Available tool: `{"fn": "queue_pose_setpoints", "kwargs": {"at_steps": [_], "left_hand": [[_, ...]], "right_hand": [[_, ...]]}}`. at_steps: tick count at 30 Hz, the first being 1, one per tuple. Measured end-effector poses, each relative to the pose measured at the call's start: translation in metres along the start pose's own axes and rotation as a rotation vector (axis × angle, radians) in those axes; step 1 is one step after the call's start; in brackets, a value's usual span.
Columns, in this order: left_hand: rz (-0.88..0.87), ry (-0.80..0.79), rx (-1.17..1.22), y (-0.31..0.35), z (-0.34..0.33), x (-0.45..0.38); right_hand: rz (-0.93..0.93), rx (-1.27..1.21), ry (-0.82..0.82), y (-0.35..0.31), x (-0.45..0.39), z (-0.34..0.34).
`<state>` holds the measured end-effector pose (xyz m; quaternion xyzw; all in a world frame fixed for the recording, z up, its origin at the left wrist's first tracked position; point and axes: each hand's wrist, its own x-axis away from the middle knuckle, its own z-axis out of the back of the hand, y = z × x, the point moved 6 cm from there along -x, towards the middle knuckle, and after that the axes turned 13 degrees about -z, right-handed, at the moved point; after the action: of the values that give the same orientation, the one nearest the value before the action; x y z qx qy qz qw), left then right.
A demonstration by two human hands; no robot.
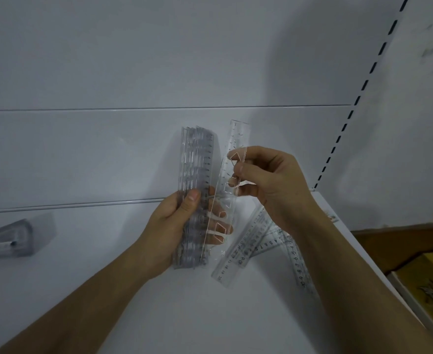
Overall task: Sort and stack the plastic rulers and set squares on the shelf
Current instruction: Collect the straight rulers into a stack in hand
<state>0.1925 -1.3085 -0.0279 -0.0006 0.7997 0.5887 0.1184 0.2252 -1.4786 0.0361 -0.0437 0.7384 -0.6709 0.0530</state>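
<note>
A white shelf (159,315) backed by pale horizontal wall panels (133,60), under dim, bluish light. At two o'clock a slotted upright (363,85) climbs the wall; at four o'clock, brown cardboard boxes (414,251) sit below.

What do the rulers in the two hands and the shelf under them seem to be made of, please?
The single ruler and the stack of rulers look like clear, glossy hard plastic: fingers and the wall show through them, and the markings are printed black. The shelf looks like smooth, white-painted metal or laminate; I cannot tell which.
</note>
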Motion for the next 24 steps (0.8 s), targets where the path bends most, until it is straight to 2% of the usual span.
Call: {"fn": "queue_pose_setpoints", "kwargs": {"at_steps": [4,7,13,15,17,19,20,22,24], "left_hand": [[-0.019,0.007,0.014,0.001,-0.003,0.001],[-0.086,0.031,-0.076,0.003,-0.001,0.0],[-0.192,-0.109,-0.23,0.001,-0.011,0.002],[-0.258,-0.119,-0.282,0.003,-0.014,0.003],[-0.301,-0.112,-0.343,0.005,-0.013,0.002],[-0.331,-0.096,-0.394,0.009,-0.011,0.0],[-0.354,-0.094,-0.403,0.011,-0.01,-0.001],[-0.426,-0.099,-0.402,0.015,-0.006,-0.002],[-0.472,-0.118,-0.403,0.017,-0.001,-0.003]], "right_hand": [[0.014,-0.003,0.003,0.0,0.001,-0.002],[0.037,0.052,0.068,-0.001,0.001,0.002],[0.085,0.165,0.243,0.011,0.005,-0.006],[0.056,0.091,0.175,0.012,0.006,-0.012],[0.031,0.034,0.035,0.008,0.006,-0.019],[0.025,0.089,-0.036,0.002,0.005,-0.014],[0.044,0.208,-0.038,-0.001,0.003,-0.008],[0.108,0.685,-0.064,0.0,-0.001,0.005],[0.02,1.179,-0.258,0.021,0.0,0.008]]}}
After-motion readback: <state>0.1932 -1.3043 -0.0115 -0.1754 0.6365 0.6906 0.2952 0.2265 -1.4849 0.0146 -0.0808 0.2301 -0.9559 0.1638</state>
